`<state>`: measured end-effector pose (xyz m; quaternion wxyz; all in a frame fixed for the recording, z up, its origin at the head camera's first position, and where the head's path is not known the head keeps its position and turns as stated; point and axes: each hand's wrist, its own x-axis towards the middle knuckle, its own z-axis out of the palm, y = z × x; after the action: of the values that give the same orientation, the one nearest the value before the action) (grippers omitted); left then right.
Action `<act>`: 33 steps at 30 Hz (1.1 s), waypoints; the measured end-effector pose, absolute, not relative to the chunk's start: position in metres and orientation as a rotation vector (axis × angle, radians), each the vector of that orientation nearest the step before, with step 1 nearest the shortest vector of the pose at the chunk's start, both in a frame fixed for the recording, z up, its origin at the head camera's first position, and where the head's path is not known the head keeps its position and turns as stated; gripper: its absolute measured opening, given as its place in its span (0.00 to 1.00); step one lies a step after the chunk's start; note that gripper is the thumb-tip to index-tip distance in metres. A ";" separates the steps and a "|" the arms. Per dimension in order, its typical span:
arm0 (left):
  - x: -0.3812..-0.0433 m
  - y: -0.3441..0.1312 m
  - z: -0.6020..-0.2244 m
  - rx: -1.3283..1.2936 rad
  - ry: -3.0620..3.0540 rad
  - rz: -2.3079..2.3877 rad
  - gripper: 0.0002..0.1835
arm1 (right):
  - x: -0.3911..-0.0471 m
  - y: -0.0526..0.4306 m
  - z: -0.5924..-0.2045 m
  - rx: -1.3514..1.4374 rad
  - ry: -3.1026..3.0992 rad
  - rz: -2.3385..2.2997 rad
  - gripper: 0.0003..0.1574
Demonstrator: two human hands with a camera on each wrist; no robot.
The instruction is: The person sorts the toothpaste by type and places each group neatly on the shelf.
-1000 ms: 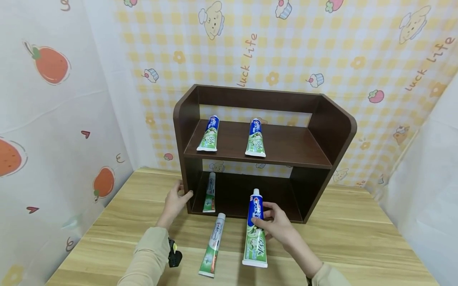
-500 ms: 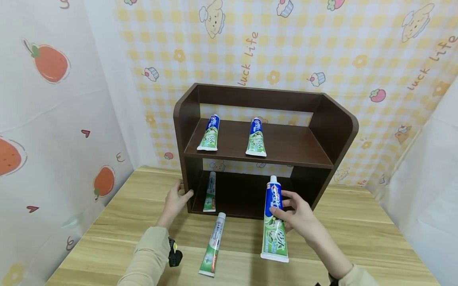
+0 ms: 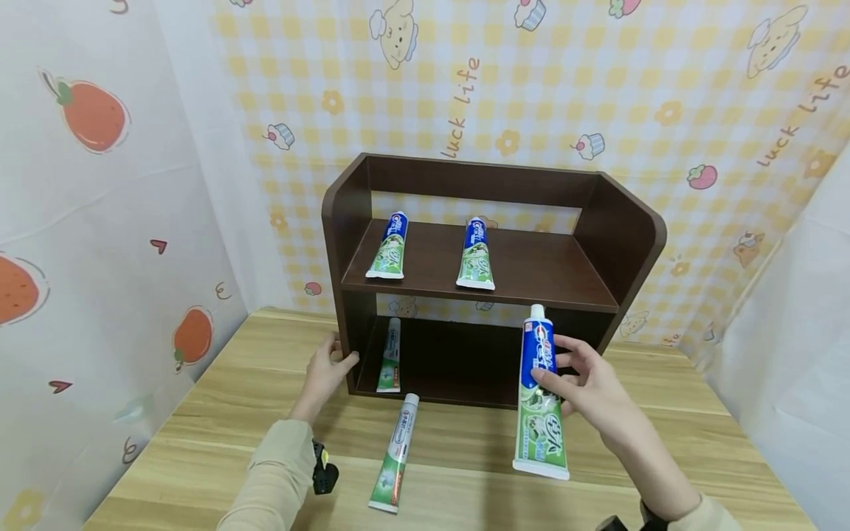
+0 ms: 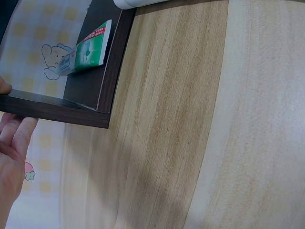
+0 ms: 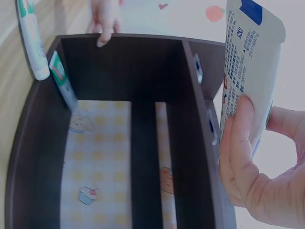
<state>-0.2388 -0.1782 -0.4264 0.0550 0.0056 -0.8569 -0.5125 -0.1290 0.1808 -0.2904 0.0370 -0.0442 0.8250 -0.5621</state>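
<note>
A blue, green and white toothpaste tube (image 3: 539, 405) is held cap up in my right hand (image 3: 594, 383), in front of the shelf's lower right part. In the right wrist view the fingers (image 5: 240, 143) lie against the tube's printed back. My left hand (image 3: 327, 372) grips the left side panel of the dark brown shelf (image 3: 458, 299), thumb on the near face. Two matching toothpaste tubes (image 3: 388, 247) lie on the upper board. A grey and green toothpaste tube (image 3: 389, 358) lies on the lower board at left, and a similar tube (image 3: 396, 457) lies on the table before the shelf.
The shelf stands on a wooden table (image 3: 226, 413) close to a yellow checked backdrop (image 3: 425, 110). A white printed sheet (image 3: 133, 243) hangs at the left, and another pale sheet (image 3: 783, 354) bounds the right side.
My right hand has moved right and slightly up with the toothpaste tube, from the lower middle to the lower right of the shelf. The left hand stays on the side panel.
</note>
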 end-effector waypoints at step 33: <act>-0.241 -0.179 -0.429 0.047 -2.622 -1.569 0.23 | -0.175 0.209 -0.240 -0.206 2.736 -1.666 0.45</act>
<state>-0.2409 -0.1791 -0.4286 0.0426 0.0154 -0.8572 -0.5129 -0.1752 0.2087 -0.2400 -0.0342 -0.0641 0.8519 -0.5186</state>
